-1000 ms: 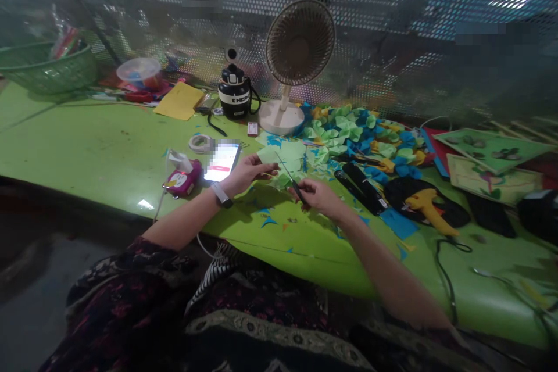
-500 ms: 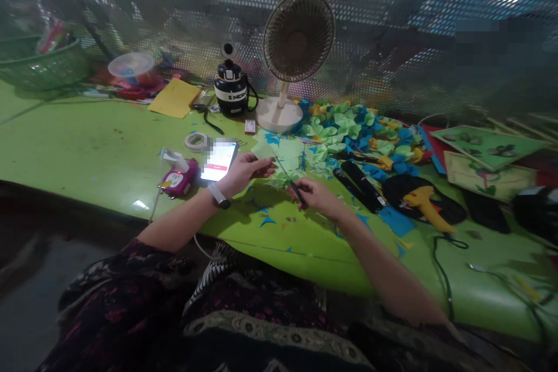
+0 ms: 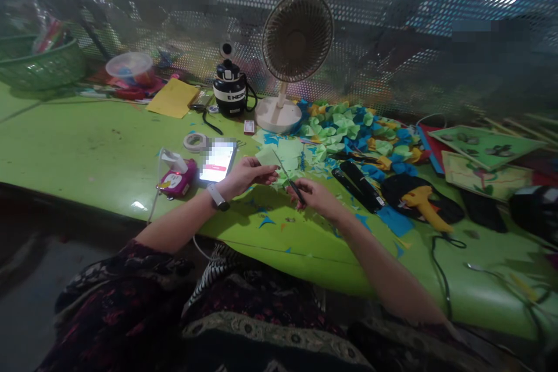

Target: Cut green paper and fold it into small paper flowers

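My right hand (image 3: 311,196) is closed around the handles of dark-handled scissors (image 3: 297,190), whose blades point up and to the left. Just left of the blades, my left hand (image 3: 253,174) is closed, thumb against fingers, on a piece of light green paper (image 3: 267,156). How much paper lies within those fingers is partly hidden. Behind both hands, more light green paper (image 3: 290,151) lies among blue and green scraps. A watch with a pale strap (image 3: 217,196) is on my left wrist.
A lit phone (image 3: 217,163), a purple power adapter (image 3: 181,180) and a tape roll (image 3: 195,141) lie left. A fan (image 3: 279,113) and a flask (image 3: 229,93) stand behind. Folded paper pieces (image 3: 344,125), a stapler (image 3: 360,186) and a yellow glue gun (image 3: 427,209) are right.
My left hand has shifted slightly right and down, with its fingers drawn together closer to the scissors. My right hand and the scissors stay nearly in place.
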{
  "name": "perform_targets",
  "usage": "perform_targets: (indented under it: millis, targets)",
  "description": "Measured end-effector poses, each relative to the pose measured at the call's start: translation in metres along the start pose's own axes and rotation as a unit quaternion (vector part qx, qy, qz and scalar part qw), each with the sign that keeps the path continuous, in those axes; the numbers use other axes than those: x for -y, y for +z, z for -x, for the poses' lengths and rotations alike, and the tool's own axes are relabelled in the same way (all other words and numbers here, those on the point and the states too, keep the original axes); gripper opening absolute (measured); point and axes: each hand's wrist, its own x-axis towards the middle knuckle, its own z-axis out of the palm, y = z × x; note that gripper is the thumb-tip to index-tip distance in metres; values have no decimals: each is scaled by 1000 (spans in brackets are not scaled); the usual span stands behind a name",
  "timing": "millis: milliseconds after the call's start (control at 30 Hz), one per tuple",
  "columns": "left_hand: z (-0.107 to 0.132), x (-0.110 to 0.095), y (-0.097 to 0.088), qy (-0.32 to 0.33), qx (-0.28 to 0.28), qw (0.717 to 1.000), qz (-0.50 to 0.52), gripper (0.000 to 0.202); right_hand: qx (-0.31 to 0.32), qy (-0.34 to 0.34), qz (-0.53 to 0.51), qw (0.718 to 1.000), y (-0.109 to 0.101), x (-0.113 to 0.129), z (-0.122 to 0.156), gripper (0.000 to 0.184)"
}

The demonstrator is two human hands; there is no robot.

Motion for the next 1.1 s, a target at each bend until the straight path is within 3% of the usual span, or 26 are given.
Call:
perform_targets:
  millis: [1100]
  targets:
    - [-5, 0, -9, -23, 23, 999, 20, 21, -6, 5, 29, 1000, 1, 3, 4, 49]
